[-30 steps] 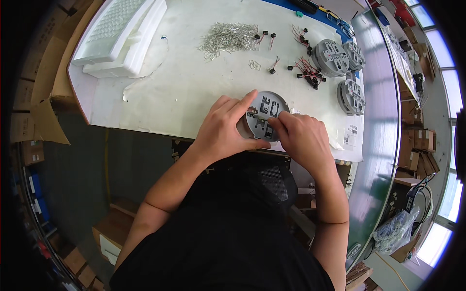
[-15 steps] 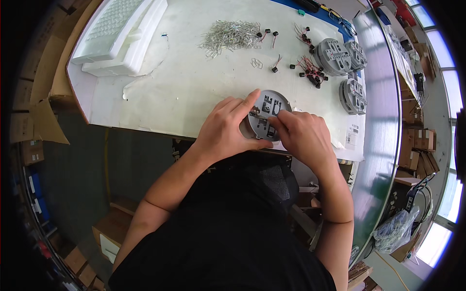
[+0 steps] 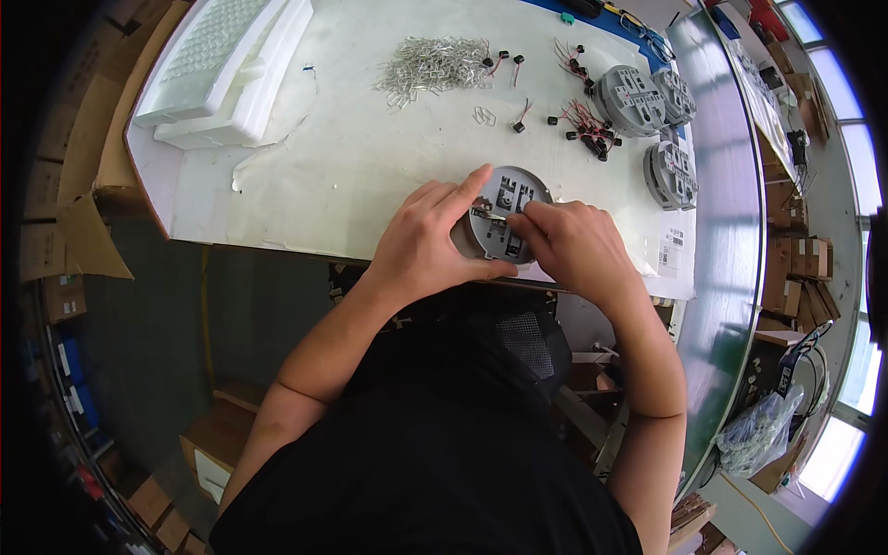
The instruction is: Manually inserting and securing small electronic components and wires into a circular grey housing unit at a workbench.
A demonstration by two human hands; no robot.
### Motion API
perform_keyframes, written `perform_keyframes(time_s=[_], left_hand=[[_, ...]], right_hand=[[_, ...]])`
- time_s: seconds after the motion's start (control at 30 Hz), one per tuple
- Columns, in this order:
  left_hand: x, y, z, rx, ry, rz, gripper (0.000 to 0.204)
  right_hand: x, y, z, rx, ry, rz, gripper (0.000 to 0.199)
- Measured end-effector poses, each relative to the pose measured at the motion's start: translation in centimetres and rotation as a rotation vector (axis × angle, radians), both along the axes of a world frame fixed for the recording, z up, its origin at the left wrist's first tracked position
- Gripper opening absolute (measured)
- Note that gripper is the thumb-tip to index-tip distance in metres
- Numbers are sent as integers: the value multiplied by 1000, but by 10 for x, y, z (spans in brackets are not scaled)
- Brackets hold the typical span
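A round grey plastic housing [image 3: 506, 197], with slots and raised parts on its face, is held at the near edge of the table. My left hand [image 3: 424, 239] grips it from the left, thumb at the near rim and fingers along the far-left side. Over its right half, my right hand [image 3: 581, 248] is closed in a pinch, fingertips against the face. A small shiny metal strip [image 3: 488, 215] shows on the face just left of those fingertips. Whatever the right fingers pinch is hidden.
A pile of U-shaped metal clips [image 3: 430, 69] lies at the back. Small black parts with red wires [image 3: 587, 129] lie to the right, beside stacked grey housings [image 3: 634, 100] and another stack [image 3: 671, 176]. White foam trays [image 3: 217, 79] stand at the far left.
The right fingertips have slid slightly left across the housing's face, and the right elbow has moved outward. My left hand keeps its hold. The whole view has shifted a little.
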State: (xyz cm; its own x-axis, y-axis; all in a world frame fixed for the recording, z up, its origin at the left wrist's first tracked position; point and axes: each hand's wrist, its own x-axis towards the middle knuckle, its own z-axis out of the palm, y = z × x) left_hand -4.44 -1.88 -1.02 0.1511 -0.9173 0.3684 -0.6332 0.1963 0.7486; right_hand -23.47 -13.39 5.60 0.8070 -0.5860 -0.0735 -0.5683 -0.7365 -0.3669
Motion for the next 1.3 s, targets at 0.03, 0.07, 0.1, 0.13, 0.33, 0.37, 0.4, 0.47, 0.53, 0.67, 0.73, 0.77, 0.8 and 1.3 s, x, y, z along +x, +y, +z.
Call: perform_keyframes(time_s=[0.03,0.07,0.1,0.13,0.33,0.37,0.4,0.47,0.53,0.67,0.73,0.77,0.8,1.3], left_hand=[[1,0,0,0,-1,0,114],[1,0,1,5,-15,-8,112],[2,0,1,10,-28,-16,111],[3,1,1,15,-42,-25,110],[3,1,1,1,-38,-24,111],[3,2,1,-6,-38,-25,111],[3,2,1,-12,-39,-26,111],[1,2,2,-14,-26,-17,111],[0,2,2,-19,-4,-4,113],[-1,0,4,-21,-10,-3,111],[0,0,3,-9,-6,-4,111],[1,1,2,3,-3,-1,111],[1,1,2,15,0,2,111],[2,1,-2,-26,-30,-10,109]], right_hand=[[0,0,0,2,1,-3,36],[0,0,0,1,0,-2,36],[0,-1,0,5,0,-4,37],[0,-1,-1,8,0,-5,37],[0,-1,-1,23,-20,9,37],[0,0,-1,30,-23,4,35],[0,0,-1,37,-26,-1,33],[1,2,-1,44,-27,-5,31],[2,4,1,9,4,-13,31],[9,11,8,-78,51,-9,33],[8,12,8,-114,68,-10,35],[7,10,7,-80,55,-12,35],[6,7,4,-47,42,-14,34],[21,24,19,-187,172,35,19]])
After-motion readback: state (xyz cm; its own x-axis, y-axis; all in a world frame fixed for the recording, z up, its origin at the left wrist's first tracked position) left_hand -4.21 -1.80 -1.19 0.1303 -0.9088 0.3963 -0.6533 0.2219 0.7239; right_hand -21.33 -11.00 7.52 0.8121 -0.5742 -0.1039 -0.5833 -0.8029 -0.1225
